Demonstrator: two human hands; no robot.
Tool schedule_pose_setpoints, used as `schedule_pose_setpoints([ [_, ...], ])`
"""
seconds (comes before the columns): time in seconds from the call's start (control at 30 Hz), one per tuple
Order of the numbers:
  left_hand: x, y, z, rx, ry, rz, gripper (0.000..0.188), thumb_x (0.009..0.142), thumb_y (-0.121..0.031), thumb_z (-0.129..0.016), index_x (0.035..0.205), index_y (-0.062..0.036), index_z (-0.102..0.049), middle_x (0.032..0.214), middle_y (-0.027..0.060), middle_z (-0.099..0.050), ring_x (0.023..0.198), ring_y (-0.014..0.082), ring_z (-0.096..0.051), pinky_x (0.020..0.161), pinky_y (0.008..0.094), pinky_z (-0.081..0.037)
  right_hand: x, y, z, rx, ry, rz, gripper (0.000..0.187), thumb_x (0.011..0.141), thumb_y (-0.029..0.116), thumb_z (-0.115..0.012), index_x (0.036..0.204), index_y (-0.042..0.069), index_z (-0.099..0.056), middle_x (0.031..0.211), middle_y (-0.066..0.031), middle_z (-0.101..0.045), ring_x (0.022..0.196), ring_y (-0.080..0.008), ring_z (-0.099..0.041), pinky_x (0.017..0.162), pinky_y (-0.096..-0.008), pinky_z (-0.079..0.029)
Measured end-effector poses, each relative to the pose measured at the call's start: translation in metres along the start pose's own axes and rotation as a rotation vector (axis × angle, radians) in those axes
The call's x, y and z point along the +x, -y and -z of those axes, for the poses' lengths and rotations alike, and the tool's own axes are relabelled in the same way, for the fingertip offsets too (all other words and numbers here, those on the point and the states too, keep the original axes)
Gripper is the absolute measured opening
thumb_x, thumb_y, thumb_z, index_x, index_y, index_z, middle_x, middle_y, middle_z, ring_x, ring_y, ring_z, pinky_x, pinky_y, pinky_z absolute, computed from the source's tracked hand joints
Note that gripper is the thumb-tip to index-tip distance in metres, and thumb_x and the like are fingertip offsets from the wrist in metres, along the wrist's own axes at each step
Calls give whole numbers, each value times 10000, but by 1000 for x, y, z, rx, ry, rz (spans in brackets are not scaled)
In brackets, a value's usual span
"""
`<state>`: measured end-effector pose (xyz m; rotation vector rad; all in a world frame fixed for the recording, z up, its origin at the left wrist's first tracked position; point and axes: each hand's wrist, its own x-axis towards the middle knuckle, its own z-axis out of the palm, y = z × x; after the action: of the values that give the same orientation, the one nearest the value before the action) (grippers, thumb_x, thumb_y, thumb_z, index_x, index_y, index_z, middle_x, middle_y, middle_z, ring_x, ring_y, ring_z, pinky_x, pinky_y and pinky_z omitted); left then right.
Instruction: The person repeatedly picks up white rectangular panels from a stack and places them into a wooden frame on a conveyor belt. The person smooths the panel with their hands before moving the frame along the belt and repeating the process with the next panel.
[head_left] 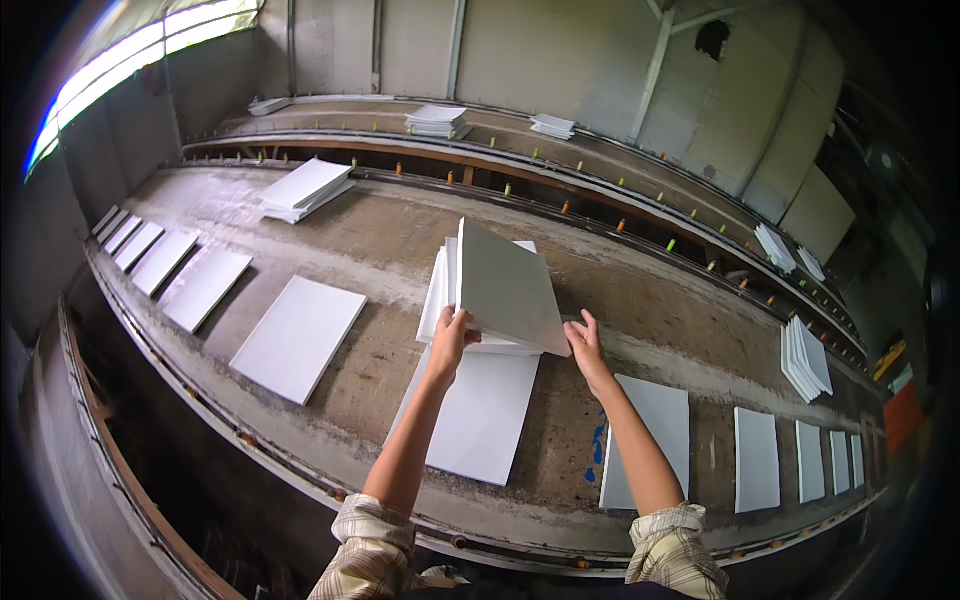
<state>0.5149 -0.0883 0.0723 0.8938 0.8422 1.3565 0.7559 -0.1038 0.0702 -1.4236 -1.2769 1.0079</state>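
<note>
A white rectangular board (505,285) is tilted up above a stack of similar white boards (432,305) on a long brown table (400,270). At its lower left corner, my left hand (453,343) is closed around the edge. My right hand (588,350) holds the lower right corner at the fingertips, with some fingers stretched upward. Another white board (485,415) lies flat on the near side, partly under the stack. The raised board hides much of the stack.
White boards lie in a row along the near edge, including one at left (300,338) and one at right (647,435). Stacks stand at far left (308,188) and far right (806,358). Small coloured pegs (566,208) line the rails. A second long table (350,115) stands behind.
</note>
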Motion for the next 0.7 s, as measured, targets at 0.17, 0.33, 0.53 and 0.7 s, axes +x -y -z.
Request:
schedule_pose_setpoints([
  [0.17,-38,-11,-42,-124,396,82,423,839,-130,-425,1225,-28,-283,950,129,-502,757,199,-539,742,337,-470,-43,25,52,132,-126,-72,685,888,353,-556,1398,129,-159,1131,-117,-546,1038,-216,-531,836,-380,-428],
  [0.33,-87,-35,-100,145,912,286,637,843,-128,-465,1365,-59,-107,1174,159,-417,1047,240,-492,869,401,-448,-138,44,158,79,-46,-158,479,906,263,-542,1275,4,-382,1054,-87,-579,831,-151,-597,687,-306,-487],
  [0.53,-131,38,-212,405,921,-26,848,875,-192,-587,1404,-54,62,1402,234,-191,1244,283,-338,1001,398,-350,-247,23,257,91,-358,-70,478,909,276,-538,1269,-10,-406,1200,-87,-510,1125,-135,-441,970,-272,-320],
  [0.7,-208,116,-339,258,871,-3,823,863,-188,-611,1420,-96,-12,1362,209,-315,1236,278,-349,1018,394,-315,-342,-34,368,-59,-475,-1,496,899,321,-542,1237,-11,-396,1167,-126,-520,1088,-187,-477,917,-313,-371],
])
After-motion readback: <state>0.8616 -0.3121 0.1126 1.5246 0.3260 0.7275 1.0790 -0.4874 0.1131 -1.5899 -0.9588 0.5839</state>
